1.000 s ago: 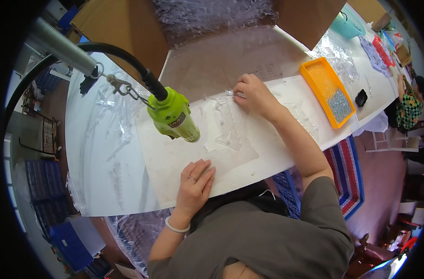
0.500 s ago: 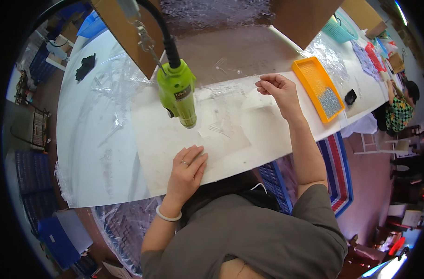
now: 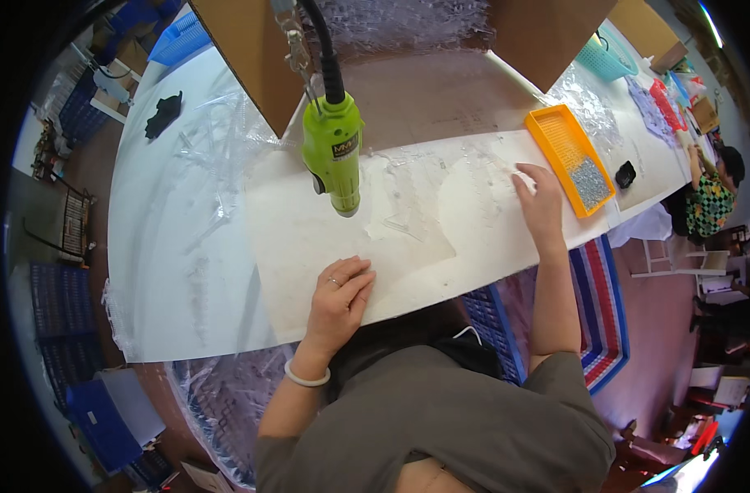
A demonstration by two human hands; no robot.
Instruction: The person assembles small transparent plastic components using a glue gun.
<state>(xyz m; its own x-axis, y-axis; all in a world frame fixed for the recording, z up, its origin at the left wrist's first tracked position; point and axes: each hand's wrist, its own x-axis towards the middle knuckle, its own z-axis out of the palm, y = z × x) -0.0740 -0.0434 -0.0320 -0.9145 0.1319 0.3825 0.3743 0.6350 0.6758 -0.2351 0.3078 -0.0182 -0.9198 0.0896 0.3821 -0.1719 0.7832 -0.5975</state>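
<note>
My left hand (image 3: 339, 296) rests near the front edge of the white worktop (image 3: 182, 304), its fingers curled together; whatever they hold, if anything, is hidden. Over a pale sheet (image 3: 482, 246) on the worktop, my right hand (image 3: 542, 204) hovers or rests with thumb and forefinger apart and nothing visible between them. Right beside it lies a yellow tray (image 3: 546, 131) with small metal screws (image 3: 589, 182) at its near end. A green power screwdriver (image 3: 334, 156) hangs nose down between my hands, farther back. Thin clear plastic pieces (image 3: 403, 224) lie on the sheet.
A cardboard box (image 3: 245, 57) stands open at the back, with a heap of clear plastic parts (image 3: 408, 23) inside. Black items (image 3: 163, 115) lie far left and beside the tray. A teal basket (image 3: 609, 59) stands far right; another person (image 3: 710, 193) works beyond it.
My right hand has drawn back toward me and to the right, and its pinched fingers have parted. My left hand has barely moved. The whole view has shifted slightly.
</note>
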